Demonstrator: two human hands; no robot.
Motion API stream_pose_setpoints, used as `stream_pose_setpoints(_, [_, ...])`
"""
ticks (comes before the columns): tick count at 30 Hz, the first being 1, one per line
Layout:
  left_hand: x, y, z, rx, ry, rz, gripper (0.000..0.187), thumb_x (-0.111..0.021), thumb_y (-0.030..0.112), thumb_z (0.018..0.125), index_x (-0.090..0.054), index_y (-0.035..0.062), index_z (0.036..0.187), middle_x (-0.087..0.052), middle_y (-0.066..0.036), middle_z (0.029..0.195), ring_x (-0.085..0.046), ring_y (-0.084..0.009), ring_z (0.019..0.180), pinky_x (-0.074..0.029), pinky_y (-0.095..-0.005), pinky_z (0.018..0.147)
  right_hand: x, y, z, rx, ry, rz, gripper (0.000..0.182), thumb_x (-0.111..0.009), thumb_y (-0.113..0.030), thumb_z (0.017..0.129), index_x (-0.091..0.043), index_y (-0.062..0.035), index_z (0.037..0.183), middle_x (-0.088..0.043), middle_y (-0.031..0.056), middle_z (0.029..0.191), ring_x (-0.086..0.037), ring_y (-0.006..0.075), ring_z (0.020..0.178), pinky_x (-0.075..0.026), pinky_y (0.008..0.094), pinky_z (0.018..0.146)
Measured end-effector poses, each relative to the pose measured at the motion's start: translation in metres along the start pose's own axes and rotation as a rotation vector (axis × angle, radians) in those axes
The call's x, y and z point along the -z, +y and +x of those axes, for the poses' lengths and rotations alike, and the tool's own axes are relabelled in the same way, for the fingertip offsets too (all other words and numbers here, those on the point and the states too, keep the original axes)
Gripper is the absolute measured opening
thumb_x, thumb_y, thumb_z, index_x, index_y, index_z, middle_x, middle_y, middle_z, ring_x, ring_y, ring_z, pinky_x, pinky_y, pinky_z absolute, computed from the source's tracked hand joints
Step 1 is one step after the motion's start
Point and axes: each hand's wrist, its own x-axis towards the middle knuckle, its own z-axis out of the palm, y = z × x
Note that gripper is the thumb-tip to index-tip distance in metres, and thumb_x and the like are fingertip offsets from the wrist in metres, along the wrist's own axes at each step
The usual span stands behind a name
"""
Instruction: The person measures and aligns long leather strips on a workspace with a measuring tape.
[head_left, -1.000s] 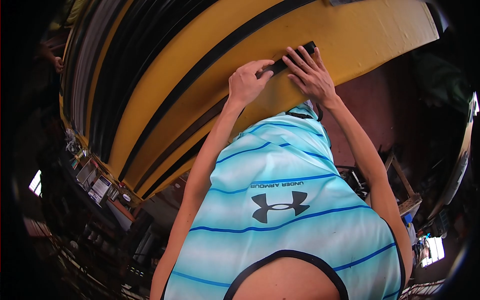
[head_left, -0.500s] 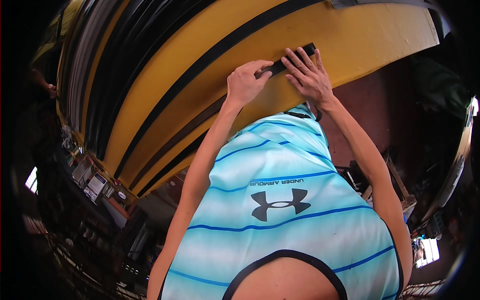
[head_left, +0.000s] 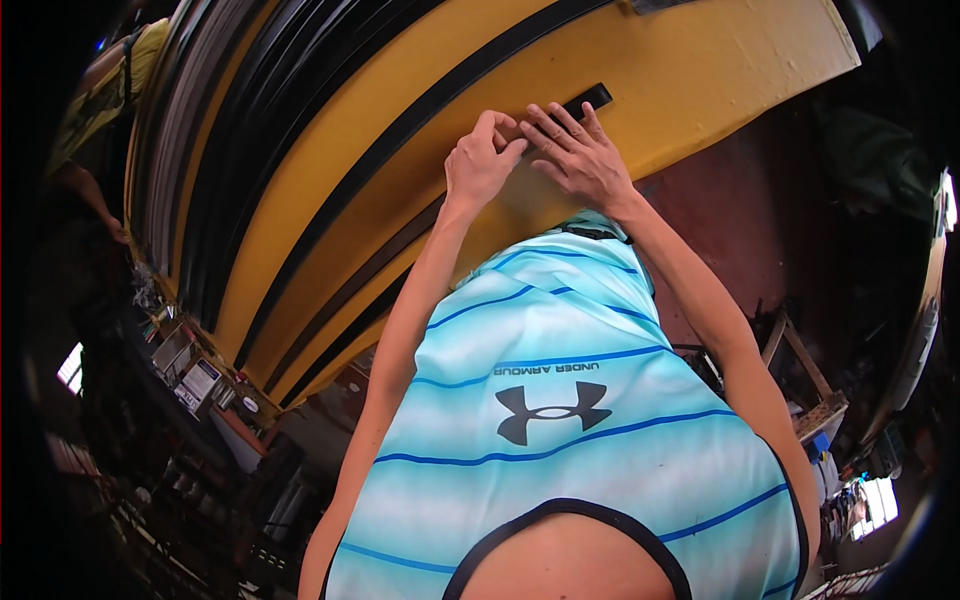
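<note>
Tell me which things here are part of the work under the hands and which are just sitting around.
In use:
- left hand, fingertips pressing on the short black strip
- right hand, fingers spread flat on the same strip
- yellow board that the strip lies on

Lying about:
- long black strip further up the board
- cluttered boxes at lower left
- wooden frame at right

Left hand (head_left: 478,165) and right hand (head_left: 575,160) — now closer together.
</note>
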Motion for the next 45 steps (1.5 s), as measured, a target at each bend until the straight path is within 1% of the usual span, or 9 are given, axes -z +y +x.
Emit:
stream_pose_setpoints(3, [0.007, 0.0, 0.003, 0.042, -0.043, 0.005, 0.036, -0.079, 0.028, 0.087, -0.063, 0.009, 0.112, -0.069, -0.004, 0.077, -0.068, -0.0204, 0.072, -0.052, -0.0358, 0.071, 0.006, 0.009, 0.001, -0.04, 0.009, -0.02, 0.056, -0.049, -0.048, 0.105, -0.045, -0.03, 0.157, -0.034, -0.0031, 0.167, -0.029, 0.0194, 0.155, -0.006, 0.0527, 0.129])
stream_pose_setpoints(5, [0.007, 0.003, 0.003, 0.091, -0.095, -0.017, 0.039, -0.077, 0.032, 0.085, -0.061, 0.0111, 0.115, -0.07, -0.005, 0.08, -0.071, -0.0265, 0.08, -0.052, -0.041, 0.076, 0.008, 0.022, -0.002, -0.102, 0.018, -0.037, 0.054, -0.048, -0.051, 0.105, -0.046, -0.0339, 0.156, -0.034, -0.0051, 0.167, -0.029, 0.0184, 0.154, -0.006, 0.0544, 0.128])
stream_pose_setpoints(13, [0.005, 0.005, 0.003, 0.122, -0.08, -0.055, 0.038, -0.077, 0.031, 0.085, -0.061, 0.012, 0.113, -0.07, -0.004, 0.08, -0.07, -0.024, 0.08, -0.051, -0.039, 0.077, 0.013, 0.04, -0.008, -0.211, 0.082, 0.158, 0.058, -0.049, -0.052, 0.104, -0.041, -0.0339, 0.158, -0.034, -0.0082, 0.167, -0.03, 0.0176, 0.154, -0.004, 0.0549, 0.129])
stream_pose_setpoints(18, [0.006, 0.007, 0.003, 0.136, -0.096, -0.069, 0.037, -0.077, 0.03, 0.084, -0.061, 0.0124, 0.113, -0.069, -0.003, 0.079, -0.07, -0.023, 0.08, -0.051, -0.0385, 0.076, 0.02, 0.041, -0.01, -0.264, 0.017, -0.067, 0.061, -0.052, -0.052, 0.103, -0.039, -0.033, 0.159, -0.034, -0.0128, 0.166, -0.028, 0.02, 0.155, -0.002, 0.0593, 0.127])
stream_pose_setpoints(24, [0.008, 0.0, 0.002, 0.124, -0.075, -0.044, 0.037, -0.077, 0.03, 0.084, -0.061, 0.0127, 0.112, -0.069, -0.003, 0.079, -0.07, -0.0231, 0.08, -0.051, -0.0384, 0.076, 0.007, 0.049, -0.015, -0.272, 0.178, 0.111, 0.061, -0.05, -0.054, 0.103, -0.037, -0.035, 0.16, -0.036, -0.0146, 0.165, -0.025, 0.0226, 0.156, 0.0, 0.0655, 0.125])
stream_pose_setpoints(33, [0.007, 0.0, 0.001, 0.118, -0.09, -0.073, 0.034, -0.076, 0.031, 0.086, -0.062, 0.0122, 0.11, -0.069, -0.003, 0.079, -0.07, -0.0237, 0.08, -0.052, -0.0377, 0.076, 0.014, 0.049, -0.019, -0.334, 0.115, -0.01, 0.059, -0.047, -0.055, 0.104, -0.034, -0.0401, 0.16, -0.036, -0.0174, 0.164, -0.027, 0.0271, 0.156, 0.002, 0.0681, 0.123])
stream_pose_setpoints(39, [0.004, 0.009, -0.008, 0.054, 0.006, 0.078, 0.03, -0.076, 0.036, 0.087, -0.067, 0.0093, 0.096, -0.071, -0.008, 0.073, -0.07, -0.0276, 0.076, -0.052, -0.0393, 0.072, 0.014, 0.048, -0.016, -0.347, 0.121, -0.043, 0.057, -0.044, -0.053, 0.106, -0.035, -0.0383, 0.16, -0.034, -0.0156, 0.165, -0.027, 0.0301, 0.155, 0.001, 0.0701, 0.122])
stream_pose_setpoints(44, [0.031, -0.004, -0.02, 0.124, -0.172, 0.292, 0.047, -0.073, 0.055, 0.09, -0.069, 0.008, 0.083, -0.071, -0.008, 0.074, -0.069, -0.0245, 0.074, -0.053, -0.0388, 0.071, 0.012, 0.055, -0.016, -0.337, 0.139, -0.1, 0.056, -0.043, -0.052, 0.107, -0.037, -0.0369, 0.16, -0.034, -0.0133, 0.166, -0.028, 0.0322, 0.155, -0.002, 0.0709, 0.122])
stream_pose_setpoints(45, [0.038, -0.009, -0.022, 0.126, -0.214, 0.273, 0.045, -0.072, 0.053, 0.088, -0.07, 0.0078, 0.084, -0.072, -0.011, 0.075, -0.07, -0.03, 0.077, -0.053, -0.0426, 0.074, 0.01, 0.056, -0.016, -0.327, 0.128, -0.146, 0.056, -0.042, -0.053, 0.107, -0.037, -0.0366, 0.16, -0.034, -0.0126, 0.166, -0.028, 0.0329, 0.155, -0.003, 0.0711, 0.122])
